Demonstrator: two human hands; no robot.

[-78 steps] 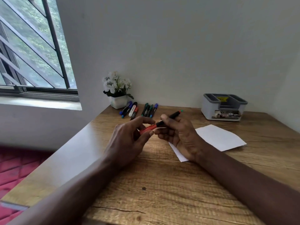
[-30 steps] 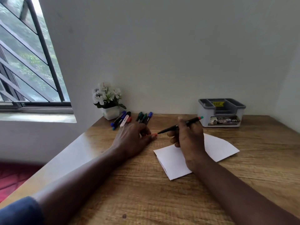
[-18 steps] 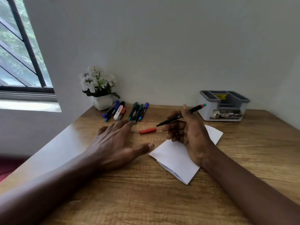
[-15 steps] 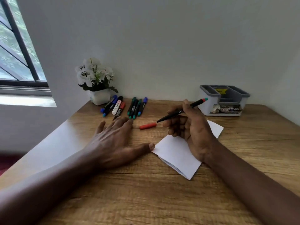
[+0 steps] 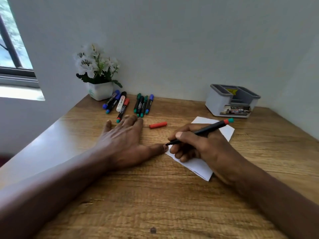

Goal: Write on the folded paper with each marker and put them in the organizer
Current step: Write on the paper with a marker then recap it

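Markers (image 5: 127,105) lie in a loose row upper centre-left, beside the flowerpot (image 5: 101,91). Just below them the left hand (image 5: 124,140) rests flat on the wooden table (image 5: 155,204), fingers straight and spread, thumb reaching the left corner of the folded paper (image 5: 200,169). Right of those fingertips sits a red cap (image 5: 158,125). The right hand (image 5: 198,147), planted on the paper, pinches a black marker (image 5: 205,131), nib down at that corner, and the grey organizer (image 5: 217,104) stands upper right.
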